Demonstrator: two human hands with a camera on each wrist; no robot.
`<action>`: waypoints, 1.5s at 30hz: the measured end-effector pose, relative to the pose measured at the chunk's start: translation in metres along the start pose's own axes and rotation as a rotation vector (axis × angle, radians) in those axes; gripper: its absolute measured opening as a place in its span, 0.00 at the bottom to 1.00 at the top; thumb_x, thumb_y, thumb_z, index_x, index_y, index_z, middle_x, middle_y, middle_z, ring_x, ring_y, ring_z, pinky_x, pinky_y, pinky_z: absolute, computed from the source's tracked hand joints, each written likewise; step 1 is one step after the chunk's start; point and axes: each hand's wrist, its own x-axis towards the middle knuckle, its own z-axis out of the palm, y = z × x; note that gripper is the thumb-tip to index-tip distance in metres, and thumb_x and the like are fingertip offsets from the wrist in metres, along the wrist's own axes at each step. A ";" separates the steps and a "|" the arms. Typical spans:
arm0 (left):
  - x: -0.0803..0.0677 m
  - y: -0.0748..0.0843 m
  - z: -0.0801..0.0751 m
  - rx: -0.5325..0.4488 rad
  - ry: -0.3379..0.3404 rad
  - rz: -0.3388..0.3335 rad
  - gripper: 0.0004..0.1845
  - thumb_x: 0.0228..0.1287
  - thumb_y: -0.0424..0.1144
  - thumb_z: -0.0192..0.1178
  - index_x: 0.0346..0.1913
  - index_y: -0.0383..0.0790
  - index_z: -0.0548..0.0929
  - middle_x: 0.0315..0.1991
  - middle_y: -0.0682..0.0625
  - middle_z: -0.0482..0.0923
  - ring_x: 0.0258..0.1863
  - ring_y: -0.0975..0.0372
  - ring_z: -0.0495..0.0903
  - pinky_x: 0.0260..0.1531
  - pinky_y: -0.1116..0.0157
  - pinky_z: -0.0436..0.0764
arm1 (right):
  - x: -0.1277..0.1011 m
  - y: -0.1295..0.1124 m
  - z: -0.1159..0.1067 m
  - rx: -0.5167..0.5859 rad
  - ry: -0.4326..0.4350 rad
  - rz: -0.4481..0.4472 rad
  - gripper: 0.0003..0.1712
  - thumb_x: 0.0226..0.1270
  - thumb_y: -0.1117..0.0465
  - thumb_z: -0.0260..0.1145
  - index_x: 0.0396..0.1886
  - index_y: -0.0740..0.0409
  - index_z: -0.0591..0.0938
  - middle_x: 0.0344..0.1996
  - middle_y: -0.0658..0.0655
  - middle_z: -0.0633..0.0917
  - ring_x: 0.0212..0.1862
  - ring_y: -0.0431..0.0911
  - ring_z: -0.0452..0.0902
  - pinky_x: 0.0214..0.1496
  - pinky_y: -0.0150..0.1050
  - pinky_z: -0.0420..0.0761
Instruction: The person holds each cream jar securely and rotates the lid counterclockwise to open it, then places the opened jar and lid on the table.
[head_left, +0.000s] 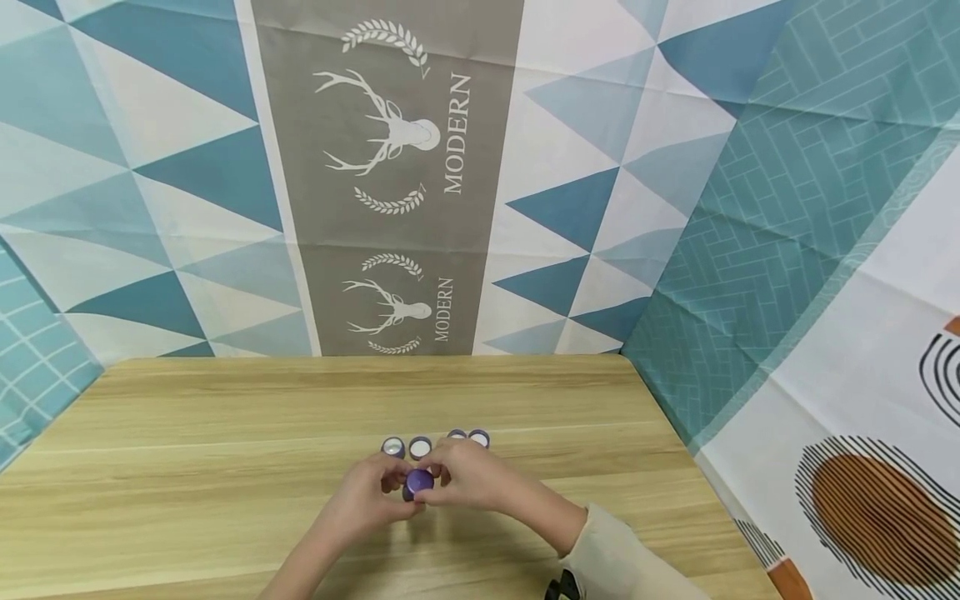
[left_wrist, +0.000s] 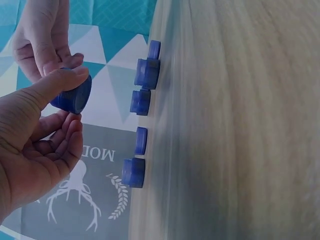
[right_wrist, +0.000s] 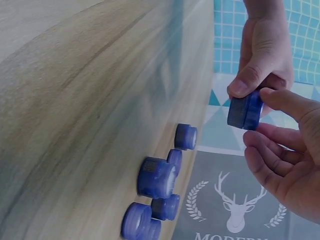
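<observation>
Matt wood-grain table [head_left: 225, 433]; seemingly smooth plastic caps [head_left: 418, 482].

Bright, even light, soft shadows

The head view is sharp but bends at its edges. Both wrist views look bluish, and the table [left_wrist: 235, 120] there is blurry.

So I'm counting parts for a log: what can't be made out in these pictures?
- Head view: both hands cover most of the held purple jar.
- Small jars on the table: their number differs by view, as some overlap.
- Wrist views: lid seam blurred.
</observation>
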 end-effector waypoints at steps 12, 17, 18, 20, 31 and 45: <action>0.000 0.002 0.000 -0.014 0.009 -0.003 0.20 0.38 0.41 0.75 0.37 0.40 0.83 0.32 0.54 0.77 0.32 0.64 0.74 0.32 0.73 0.77 | -0.003 -0.001 -0.005 0.029 0.009 -0.003 0.21 0.58 0.47 0.68 0.48 0.53 0.83 0.34 0.47 0.81 0.34 0.35 0.75 0.34 0.18 0.71; 0.002 0.003 0.001 -0.005 0.018 -0.003 0.19 0.37 0.41 0.75 0.37 0.40 0.83 0.31 0.54 0.77 0.32 0.63 0.75 0.32 0.73 0.77 | -0.001 -0.001 -0.004 -0.006 0.002 -0.006 0.18 0.57 0.49 0.68 0.45 0.52 0.84 0.31 0.46 0.80 0.34 0.36 0.75 0.33 0.17 0.70; 0.002 0.003 0.001 -0.005 0.017 -0.002 0.19 0.37 0.41 0.75 0.37 0.40 0.83 0.31 0.54 0.77 0.32 0.63 0.75 0.32 0.73 0.76 | -0.001 0.000 -0.004 -0.012 -0.003 -0.015 0.18 0.58 0.51 0.68 0.46 0.52 0.84 0.31 0.46 0.80 0.34 0.36 0.75 0.33 0.17 0.70; 0.002 0.002 0.002 0.004 0.018 0.007 0.20 0.38 0.41 0.75 0.38 0.40 0.84 0.31 0.55 0.77 0.32 0.63 0.75 0.32 0.73 0.77 | -0.001 0.001 -0.003 -0.007 -0.015 -0.031 0.19 0.57 0.55 0.68 0.50 0.52 0.83 0.33 0.47 0.79 0.35 0.37 0.75 0.34 0.17 0.70; 0.003 0.005 0.000 -0.032 0.007 -0.013 0.20 0.38 0.42 0.75 0.38 0.40 0.83 0.32 0.54 0.76 0.33 0.63 0.74 0.33 0.73 0.76 | -0.001 0.001 -0.004 0.018 0.015 0.029 0.21 0.59 0.45 0.66 0.47 0.51 0.83 0.34 0.46 0.80 0.34 0.36 0.74 0.33 0.19 0.71; 0.003 0.006 0.003 -0.024 0.028 0.006 0.19 0.37 0.38 0.75 0.37 0.39 0.83 0.30 0.55 0.76 0.32 0.62 0.75 0.32 0.73 0.77 | -0.004 0.000 -0.005 0.025 -0.003 0.036 0.20 0.60 0.48 0.66 0.51 0.49 0.81 0.38 0.47 0.79 0.36 0.37 0.76 0.33 0.19 0.72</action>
